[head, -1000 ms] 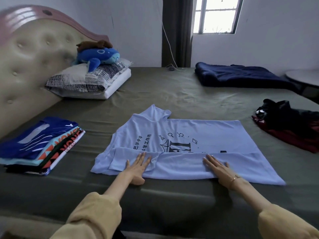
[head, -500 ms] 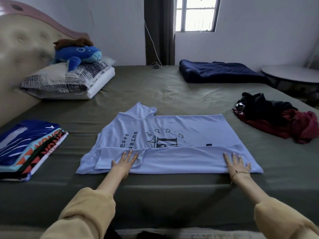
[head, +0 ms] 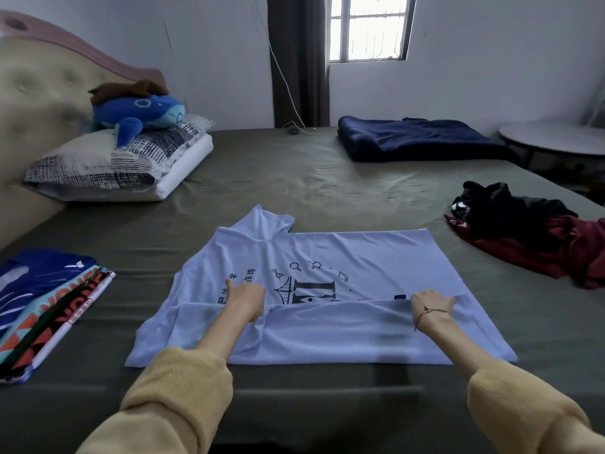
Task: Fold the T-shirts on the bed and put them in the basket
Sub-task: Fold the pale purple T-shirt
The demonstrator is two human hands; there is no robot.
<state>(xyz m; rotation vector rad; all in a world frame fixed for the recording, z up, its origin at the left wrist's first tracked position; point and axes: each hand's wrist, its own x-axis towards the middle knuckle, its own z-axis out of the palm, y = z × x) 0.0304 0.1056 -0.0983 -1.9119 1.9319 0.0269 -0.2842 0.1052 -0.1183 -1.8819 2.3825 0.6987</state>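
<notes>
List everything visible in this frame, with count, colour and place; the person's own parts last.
T-shirt: 1, light blue, bed centre, near edge folded over
Folded shirts: 1 stack, blue, teal and orange, bed left
Loose clothes: 1 pile, black and dark red, bed right
Blanket: 1, navy, far right
Pillows: 2, patterned on white, by headboard
Plush toy: 1, blue, on pillows
Bed: 1, olive sheet
Round table: 1, pale, beyond bed
Left hand: on shirt fold
Right hand: bracelet, on fold edge
</notes>
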